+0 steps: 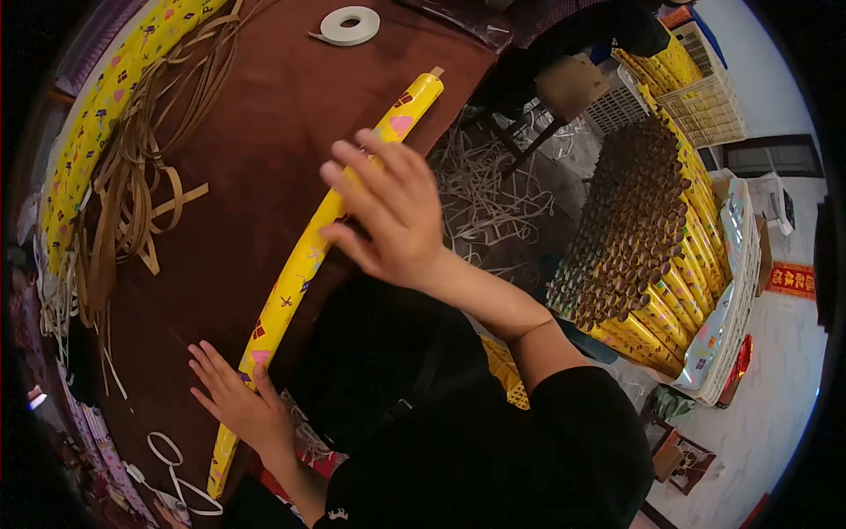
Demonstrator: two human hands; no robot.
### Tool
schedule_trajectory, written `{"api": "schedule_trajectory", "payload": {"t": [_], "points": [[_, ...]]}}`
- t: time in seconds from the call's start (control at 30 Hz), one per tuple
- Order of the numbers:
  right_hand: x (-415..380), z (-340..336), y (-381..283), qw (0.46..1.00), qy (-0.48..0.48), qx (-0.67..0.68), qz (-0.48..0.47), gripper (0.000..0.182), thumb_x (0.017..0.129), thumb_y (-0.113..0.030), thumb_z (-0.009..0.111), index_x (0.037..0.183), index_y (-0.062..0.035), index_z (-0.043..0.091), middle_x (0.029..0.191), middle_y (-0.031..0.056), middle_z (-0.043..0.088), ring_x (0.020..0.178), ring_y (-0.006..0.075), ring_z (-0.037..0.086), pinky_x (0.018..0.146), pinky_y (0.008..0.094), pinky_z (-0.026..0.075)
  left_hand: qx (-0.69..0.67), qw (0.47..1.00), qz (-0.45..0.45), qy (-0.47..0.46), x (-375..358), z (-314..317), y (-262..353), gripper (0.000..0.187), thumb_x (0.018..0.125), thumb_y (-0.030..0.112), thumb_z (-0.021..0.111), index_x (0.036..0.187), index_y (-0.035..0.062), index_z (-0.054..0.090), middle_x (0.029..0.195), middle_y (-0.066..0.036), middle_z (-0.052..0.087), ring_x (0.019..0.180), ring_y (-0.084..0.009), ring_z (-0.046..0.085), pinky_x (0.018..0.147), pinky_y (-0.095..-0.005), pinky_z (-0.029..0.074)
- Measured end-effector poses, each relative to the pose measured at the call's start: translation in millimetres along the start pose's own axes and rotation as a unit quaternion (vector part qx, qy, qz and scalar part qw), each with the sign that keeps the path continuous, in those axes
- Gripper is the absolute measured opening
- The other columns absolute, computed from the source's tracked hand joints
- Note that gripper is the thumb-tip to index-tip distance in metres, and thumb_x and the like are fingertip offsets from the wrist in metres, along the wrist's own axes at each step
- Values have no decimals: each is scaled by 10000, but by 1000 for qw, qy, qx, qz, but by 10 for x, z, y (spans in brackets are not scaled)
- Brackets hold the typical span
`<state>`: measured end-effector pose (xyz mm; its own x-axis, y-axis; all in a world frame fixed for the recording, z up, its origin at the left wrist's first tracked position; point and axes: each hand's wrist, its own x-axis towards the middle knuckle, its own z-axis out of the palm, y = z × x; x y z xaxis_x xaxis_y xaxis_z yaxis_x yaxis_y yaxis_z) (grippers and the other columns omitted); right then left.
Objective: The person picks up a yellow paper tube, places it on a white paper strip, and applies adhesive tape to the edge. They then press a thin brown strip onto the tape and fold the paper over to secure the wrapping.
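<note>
A long yellow tube [286, 300] of printed wrapping paper lies slantwise on the brown-covered table [211, 264], with a short brown strip poking from its far end. My left hand [245, 401] rests flat across its lower part, fingers stretched out and thumb over the tube. Over its upper half is my right hand [392, 212], slightly blurred, palm down with the fingers spread. Neither hand is wrapped around the tube.
A bundle of brown strips [132, 203] lies beside yellow printed sheets [115, 84] at the left. A white tape roll [366, 28] sits at the table's far side. Right, a white basket [745, 309] holds many yellow tubes [652, 229]; loose strips [493, 198] litter the floor.
</note>
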<state>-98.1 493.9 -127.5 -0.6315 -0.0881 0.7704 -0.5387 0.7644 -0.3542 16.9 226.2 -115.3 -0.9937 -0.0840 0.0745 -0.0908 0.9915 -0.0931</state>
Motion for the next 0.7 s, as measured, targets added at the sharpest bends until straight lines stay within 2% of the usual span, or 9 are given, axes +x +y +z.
{"api": "schedule_trajectory", "payload": {"t": [0.03,0.1,0.23,0.33,0.4,0.43,0.6,0.63,0.7], "points": [[-62,98,1,997,-73,-10,-39,577,880,-516,583,1258,-81,601,1354,116,541,1296,318,473,1085,493,313,-1,1000,3,1,-3,-1,-3,623,1017,426,346,1501,42,271,1556,-155,272,1422,-347,280,1143,-540,182],[-121,180,39,986,-135,-59,-83,622,893,-600,485,1278,-124,597,1373,85,535,1329,309,446,1113,536,258,-5,1000,-1,-9,5,-7,-11,627,1014,425,356,1501,39,269,1554,-158,275,1421,-347,280,1143,-540,184],[-98,111,305,987,-108,-103,-53,778,822,-778,372,1278,-197,617,1395,86,520,1344,418,392,1086,655,190,-1,1000,0,-5,3,10,-27,635,1012,432,355,1500,35,267,1551,-163,279,1422,-346,281,1143,-540,183],[-98,80,639,984,-84,-145,-61,855,790,-840,296,1299,-228,610,1430,108,486,1373,430,343,1106,654,94,-4,1000,-5,-6,13,0,-14,639,1012,439,348,1499,32,270,1549,-165,281,1424,-343,276,1143,-540,181],[-99,69,882,985,-76,-149,-52,878,777,-853,296,1308,-225,603,1447,131,463,1389,435,310,1114,643,41,-6,1000,-3,-6,14,2,-22,640,1014,445,339,1498,32,272,1550,-165,280,1429,-339,270,1143,-541,180],[-112,48,1029,987,-95,-123,-42,860,759,-861,327,1366,-291,541,1508,108,381,1426,419,230,1092,682,37,-8,1000,-3,-6,14,-5,-18,640,1014,445,339,1498,32,272,1550,-165,280,1429,-339,270,1143,-541,180],[-132,-131,1649,981,-46,-181,43,955,741,-879,333,1465,-260,407,1565,165,238,1446,425,156,1103,655,45,-4,1000,-1,-8,17,-12,-24,641,1014,448,339,1500,36,270,1553,-158,278,1430,-338,268,1144,-532,185],[-101,-171,1630,986,-19,-164,16,950,782,-836,366,1488,-200,364,1567,177,223,1447,412,166,1113,639,50,-7,1000,-3,-6,23,-11,-19,641,1014,448,339,1500,36,270,1553,-158,278,1430,-338,268,1144,-532,185],[-106,-129,1471,996,10,-65,54,951,822,-785,396,1498,-119,326,1568,173,219,1452,381,171,1123,616,58,-4,1000,-4,-13,24,-30,-16,643,1012,449,343,1501,37,270,1555,-153,276,1430,-336,268,1147,-528,185]]}}
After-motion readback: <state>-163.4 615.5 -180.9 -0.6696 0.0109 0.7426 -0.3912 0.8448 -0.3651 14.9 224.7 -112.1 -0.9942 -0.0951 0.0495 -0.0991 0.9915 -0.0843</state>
